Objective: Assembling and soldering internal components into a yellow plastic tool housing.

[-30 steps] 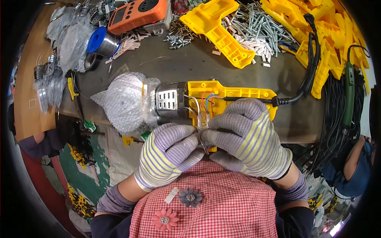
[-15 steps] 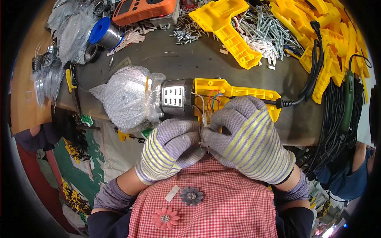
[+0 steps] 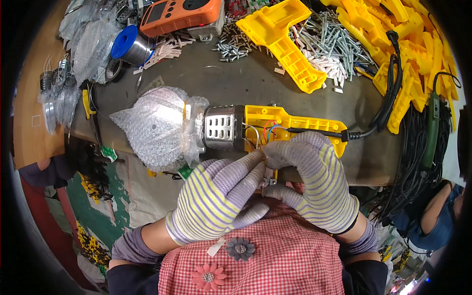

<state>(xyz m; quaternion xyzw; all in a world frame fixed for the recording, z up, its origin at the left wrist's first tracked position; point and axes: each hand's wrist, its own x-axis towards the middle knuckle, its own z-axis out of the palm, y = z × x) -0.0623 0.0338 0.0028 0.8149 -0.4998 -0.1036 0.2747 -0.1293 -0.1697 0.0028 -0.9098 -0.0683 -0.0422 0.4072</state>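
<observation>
A yellow plastic handle half [image 3: 314,124] lies hollow side up, joined to a slotted metal housing [image 3: 220,128] whose left end is bubble-wrapped. Red, blue and white wires [image 3: 270,129] come out of the handle toward my gloved fingers. My left hand [image 3: 211,196] presses its fingertips together at the wire ends, thumb lower and apart. Close against it, my right hand [image 3: 317,182] has bent fingers at the same spot, its thumb under a small metal-ended part [image 3: 268,180]. Fingers hide most of that part and the wire ends.
Behind lie another yellow handle half [image 3: 287,46], loose screws [image 3: 334,42] and an orange meter [image 3: 179,15]. A solder spool [image 3: 130,45] and yellow-handled cutters [image 3: 88,105] are at left. Yellow shells [image 3: 413,59] and black cables [image 3: 418,137] crowd the right, beside a green tool [image 3: 431,130].
My left hand has rolled over, its back now up and fingers stretched toward the wires. The right thumb has dropped away from the fingers, showing the small metal-ended part. The view has shifted slightly.
</observation>
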